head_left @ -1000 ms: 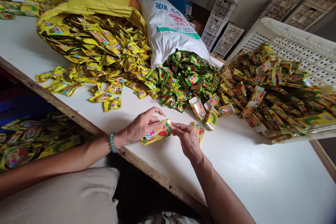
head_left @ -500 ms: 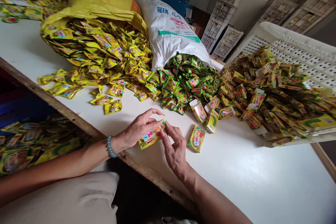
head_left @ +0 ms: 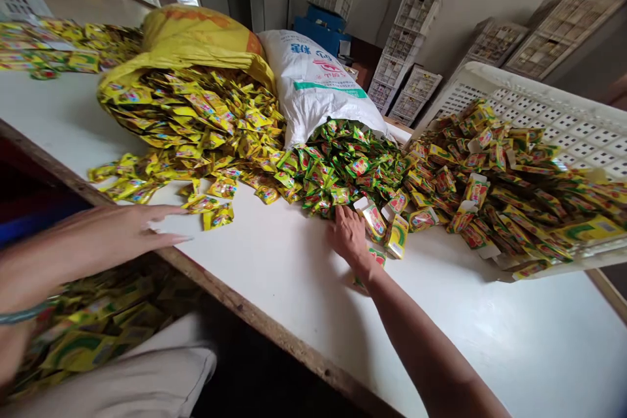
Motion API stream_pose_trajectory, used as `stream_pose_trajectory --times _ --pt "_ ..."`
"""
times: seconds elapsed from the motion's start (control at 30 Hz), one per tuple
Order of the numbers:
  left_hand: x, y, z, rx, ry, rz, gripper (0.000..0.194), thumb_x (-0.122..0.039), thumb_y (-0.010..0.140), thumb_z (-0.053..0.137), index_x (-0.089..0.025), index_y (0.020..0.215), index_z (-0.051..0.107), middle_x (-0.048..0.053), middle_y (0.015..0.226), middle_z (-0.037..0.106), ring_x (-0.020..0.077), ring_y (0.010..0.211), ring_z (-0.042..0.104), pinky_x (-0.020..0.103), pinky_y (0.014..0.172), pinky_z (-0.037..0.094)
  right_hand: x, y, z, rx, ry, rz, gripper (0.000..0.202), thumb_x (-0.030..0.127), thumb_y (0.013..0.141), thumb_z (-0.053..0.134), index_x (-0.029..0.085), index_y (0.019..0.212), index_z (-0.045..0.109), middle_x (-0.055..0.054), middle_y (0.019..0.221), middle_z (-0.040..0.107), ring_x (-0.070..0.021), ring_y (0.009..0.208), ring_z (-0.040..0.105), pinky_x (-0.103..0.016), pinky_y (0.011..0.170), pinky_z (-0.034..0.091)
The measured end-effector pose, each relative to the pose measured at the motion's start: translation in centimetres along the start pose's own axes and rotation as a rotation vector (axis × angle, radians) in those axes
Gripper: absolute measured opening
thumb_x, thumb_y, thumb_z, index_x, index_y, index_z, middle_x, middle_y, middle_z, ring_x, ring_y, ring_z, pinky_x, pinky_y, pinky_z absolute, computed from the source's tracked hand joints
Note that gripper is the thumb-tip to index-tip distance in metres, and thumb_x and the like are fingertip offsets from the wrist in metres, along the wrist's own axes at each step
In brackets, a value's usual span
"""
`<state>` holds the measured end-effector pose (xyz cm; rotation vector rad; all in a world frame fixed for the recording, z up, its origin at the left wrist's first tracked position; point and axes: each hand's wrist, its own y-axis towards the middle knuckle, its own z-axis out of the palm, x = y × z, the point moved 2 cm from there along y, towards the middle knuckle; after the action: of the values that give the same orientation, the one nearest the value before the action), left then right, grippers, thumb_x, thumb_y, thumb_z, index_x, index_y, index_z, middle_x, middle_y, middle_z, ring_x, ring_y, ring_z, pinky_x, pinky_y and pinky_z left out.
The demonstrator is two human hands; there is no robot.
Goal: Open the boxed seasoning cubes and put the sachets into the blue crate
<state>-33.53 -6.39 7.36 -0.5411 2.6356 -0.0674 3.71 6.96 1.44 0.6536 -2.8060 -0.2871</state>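
Observation:
My left hand, slightly blurred, is over the table's front edge with its fingers apart and nothing between them, close to a few loose yellow packets. My right hand reaches down at the near edge of the green packets; its fingertips are hidden among them. Beside it on the right lie an open-flapped small box and a yellow-green box. Another small box is partly covered by my right wrist.
A yellow sack and a white sack spill packets across the white table. A white basket full of small boxes lies tipped at the right. Below the table edge is a heap of boxes. Crates stand behind.
The small box that both hands held is gone from them. My left hand has moved left and opened; my right hand has moved forward to the green packets. The view has tilted up.

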Motion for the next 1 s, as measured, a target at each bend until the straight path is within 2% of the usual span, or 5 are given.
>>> stream_pose_trajectory --times 0.17,0.37,0.6,0.8,1.0 --pt "-6.7 1.2 2.8 -0.066 0.306 0.062 0.033 -0.042 0.079 0.062 -0.014 0.095 0.069 0.013 0.091 0.073 0.0329 0.093 0.067 0.034 0.079 0.046 -0.3 -0.9 0.9 0.059 -0.081 -0.167 0.028 0.003 0.08 0.042 0.013 0.095 0.063 -0.016 0.086 0.066 -0.0255 0.076 0.059 -0.038 0.073 0.045" --pt "-8.7 1.4 8.2 -0.031 0.252 0.113 0.026 -0.016 0.073 0.057 -0.008 0.094 0.069 0.023 0.089 0.073 0.037 0.094 0.067 0.042 0.084 0.045 0.3 -5.2 0.2 0.002 0.169 -0.303 0.032 0.006 0.082 0.043 0.016 0.106 0.062 -0.013 0.092 0.07 -0.0232 0.08 0.063 -0.034 0.073 0.047" --pt "-9.7 2.5 4.1 -0.015 -0.005 0.066 0.036 -0.023 0.078 0.055 -0.01 0.11 0.067 0.012 0.086 0.073 0.0333 0.095 0.065 0.039 0.082 0.048 -2.4 -6.6 -1.9 0.107 1.051 0.315 0.033 0.029 0.083 0.053 0.019 0.114 0.057 -0.003 0.081 0.069 -0.018 0.07 0.064 -0.03 0.064 0.049" --pt "-14.8 0.8 -0.4 0.199 -0.52 0.009 0.03 -0.03 0.081 0.059 -0.013 0.105 0.067 0.005 0.085 0.073 0.0186 0.072 0.065 0.025 0.063 0.052 -3.9 -10.0 -4.5 0.243 1.455 0.456 0.04 0.031 0.07 0.066 0.022 0.108 0.06 0.002 0.074 0.063 -0.0129 0.062 0.058 -0.026 0.058 0.046" --pt "-22.5 -4.1 3.9 0.552 -0.681 -0.069 0.015 -0.012 0.065 0.069 -0.009 0.08 0.07 0.005 0.077 0.071 0.0107 0.059 0.059 0.02 0.056 0.051 -6.4 -12.2 -6.0 0.202 1.626 0.496 0.038 0.027 0.064 0.073 0.019 0.098 0.056 0.003 0.069 0.063 -0.0122 0.061 0.057 -0.025 0.058 0.043"
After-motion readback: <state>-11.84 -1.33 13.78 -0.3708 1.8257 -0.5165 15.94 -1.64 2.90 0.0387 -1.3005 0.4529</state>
